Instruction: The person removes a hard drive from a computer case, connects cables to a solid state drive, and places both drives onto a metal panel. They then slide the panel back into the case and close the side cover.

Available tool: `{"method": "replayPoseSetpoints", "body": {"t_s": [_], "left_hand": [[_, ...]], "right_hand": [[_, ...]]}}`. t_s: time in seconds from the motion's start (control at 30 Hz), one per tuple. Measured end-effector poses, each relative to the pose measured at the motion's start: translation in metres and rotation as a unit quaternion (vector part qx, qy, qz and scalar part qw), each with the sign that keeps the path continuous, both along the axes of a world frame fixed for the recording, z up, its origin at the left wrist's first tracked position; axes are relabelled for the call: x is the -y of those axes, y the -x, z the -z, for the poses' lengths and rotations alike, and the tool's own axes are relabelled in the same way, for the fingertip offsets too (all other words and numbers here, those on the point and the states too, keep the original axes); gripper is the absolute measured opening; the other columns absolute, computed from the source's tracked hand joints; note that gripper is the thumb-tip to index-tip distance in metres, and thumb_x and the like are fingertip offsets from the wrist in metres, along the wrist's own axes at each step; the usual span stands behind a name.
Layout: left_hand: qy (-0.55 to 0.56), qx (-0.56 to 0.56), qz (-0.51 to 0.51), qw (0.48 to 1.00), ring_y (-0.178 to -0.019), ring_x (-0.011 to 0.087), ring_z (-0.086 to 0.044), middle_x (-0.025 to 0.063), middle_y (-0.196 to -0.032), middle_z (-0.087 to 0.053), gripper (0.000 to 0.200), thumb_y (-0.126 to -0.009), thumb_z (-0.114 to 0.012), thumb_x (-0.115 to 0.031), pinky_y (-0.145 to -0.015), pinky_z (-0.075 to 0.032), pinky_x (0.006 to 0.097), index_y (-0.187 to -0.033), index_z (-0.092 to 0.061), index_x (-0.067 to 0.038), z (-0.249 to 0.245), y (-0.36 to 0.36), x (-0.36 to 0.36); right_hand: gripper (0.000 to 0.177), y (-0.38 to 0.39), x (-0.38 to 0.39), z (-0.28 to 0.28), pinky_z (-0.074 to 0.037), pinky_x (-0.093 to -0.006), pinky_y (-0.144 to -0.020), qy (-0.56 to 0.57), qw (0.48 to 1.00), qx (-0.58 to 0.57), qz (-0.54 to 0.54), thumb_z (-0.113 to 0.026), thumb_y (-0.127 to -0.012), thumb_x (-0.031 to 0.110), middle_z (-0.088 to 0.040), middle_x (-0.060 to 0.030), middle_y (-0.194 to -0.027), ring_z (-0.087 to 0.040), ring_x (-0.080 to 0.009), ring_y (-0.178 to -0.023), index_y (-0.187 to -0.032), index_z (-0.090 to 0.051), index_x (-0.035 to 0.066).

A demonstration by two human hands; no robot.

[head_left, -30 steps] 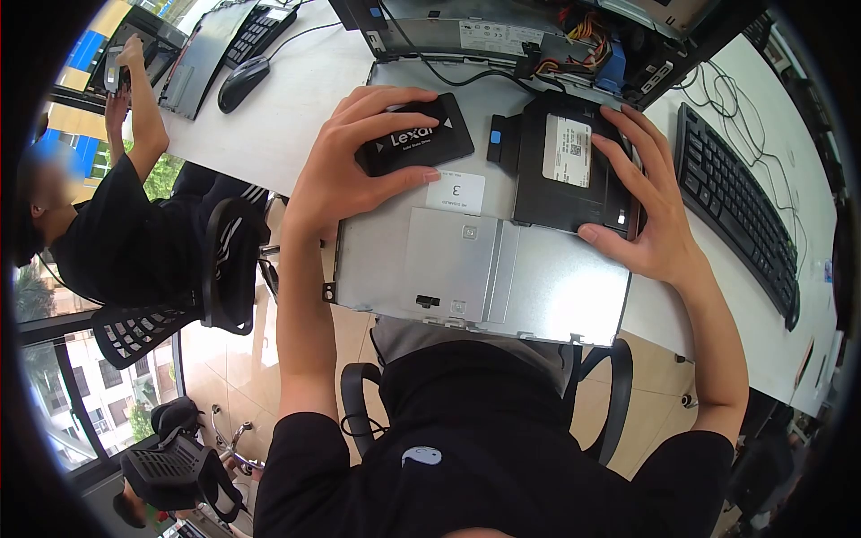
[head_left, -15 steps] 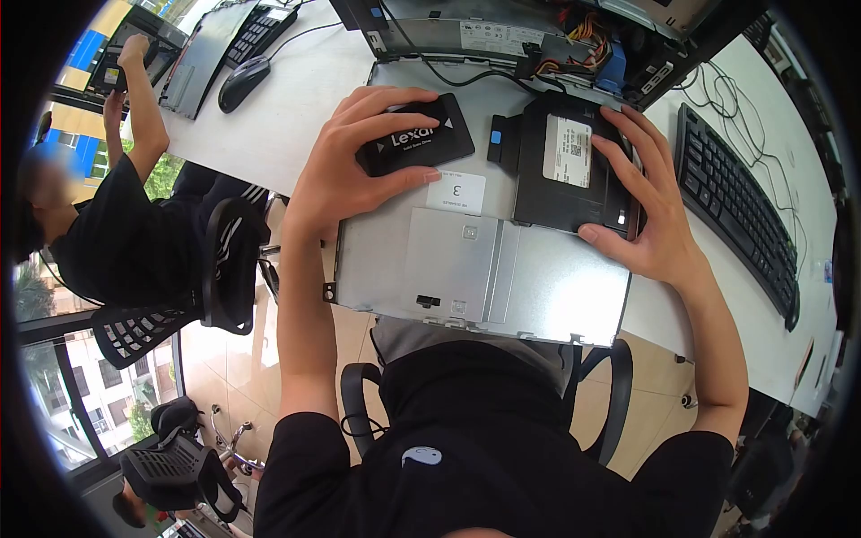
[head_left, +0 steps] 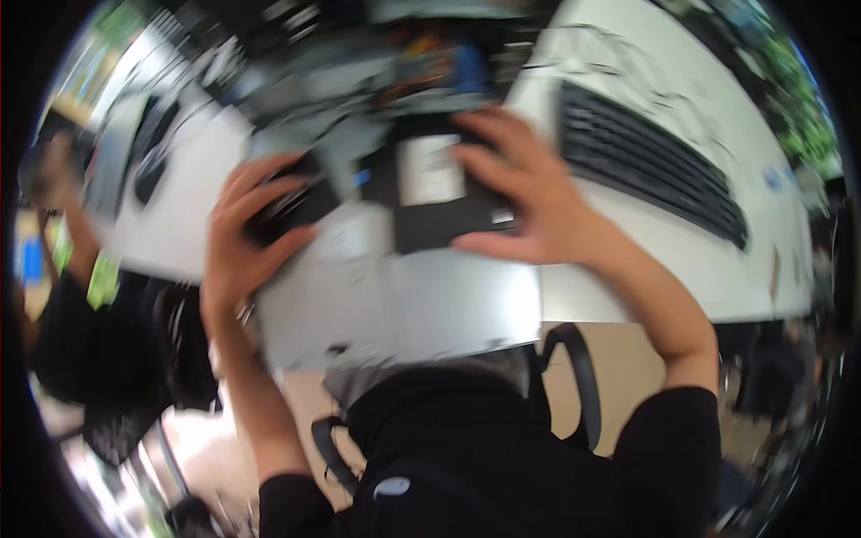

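Observation:
The view is smeared by motion. My left hand (head_left: 240,231) curves around a black solid state drive (head_left: 294,204), fingers over its top and thumb at its lower edge. On the right, my right hand (head_left: 543,197) grips the side of a black optical drive (head_left: 423,222), which has a white label and a small blue tab. Both drives are over a silver metal side panel (head_left: 457,305). A white sticker (head_left: 345,240) is on the panel between the hands.
An open computer case (head_left: 345,76) with coloured wires stands behind the panel. A black keyboard (head_left: 650,161) and loose cables lie on the white desk to the right. A mouse (head_left: 151,172) is at the left, near another person (head_left: 99,332) in black.
The camera has swung to the right, so hands, drives and panel appear farther left and the picture is blurred. Both hands keep about the same hold on their drives.

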State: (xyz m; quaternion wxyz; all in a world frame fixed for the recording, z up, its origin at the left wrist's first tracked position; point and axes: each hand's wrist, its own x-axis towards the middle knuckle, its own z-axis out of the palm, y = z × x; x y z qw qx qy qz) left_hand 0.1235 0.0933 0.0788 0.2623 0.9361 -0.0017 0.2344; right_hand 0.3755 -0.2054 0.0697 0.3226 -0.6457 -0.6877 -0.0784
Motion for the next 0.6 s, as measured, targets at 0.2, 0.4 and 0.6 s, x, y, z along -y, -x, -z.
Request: {"method": "replayPoseSetpoints", "body": {"t_s": [0.2, 0.4, 0.6], "left_hand": [[-0.009, -0.02, 0.019, 1.0, -0.137, 0.0459, -0.059, 0.0248, -0.149, -0.064, 0.052, -0.08, -0.085, -0.018, -0.12, -0.041, 0.055, -0.127, -0.072, 0.0, 0.018, 0.007, -0.022], [-0.025, -0.024, 0.022, 0.999, -0.139, 0.044, -0.059, 0.0223, -0.152, -0.065, 0.048, -0.088, -0.087, -0.014, -0.116, -0.046, 0.0551, -0.134, -0.075, -0.004, 0.012, 0.002, -0.017], [-0.036, -0.027, 0.023, 0.999, -0.133, 0.0426, -0.063, 0.0243, -0.15, -0.066, 0.045, -0.092, -0.089, -0.011, -0.109, -0.053, 0.0539, -0.135, -0.076, -0.003, 0.005, 0.004, -0.01]], "right_hand": [[0.081, 0.002, 0.0, 0.015, -0.042, -0.0629, -0.117, -0.072, 0.997, 0.003, 0.009, -0.085, -0.084, 0.06, -0.052, -0.029, -0.154, -0.045, -0.055, -0.145, -0.139, -0.065, 0.005], [0.084, 0.002, 0.003, 0.018, -0.041, -0.0606, -0.114, -0.067, 0.997, 0.016, 0.025, -0.083, -0.081, 0.062, -0.053, -0.0283, -0.154, -0.041, -0.0525, -0.147, -0.139, -0.068, 0.004], [0.085, 0.002, -0.002, 0.026, -0.039, -0.0604, -0.114, -0.085, 0.996, 0.002, 0.02, -0.084, -0.078, 0.062, -0.052, -0.0292, -0.153, -0.039, -0.0522, -0.149, -0.135, -0.07, 0.002]]}}
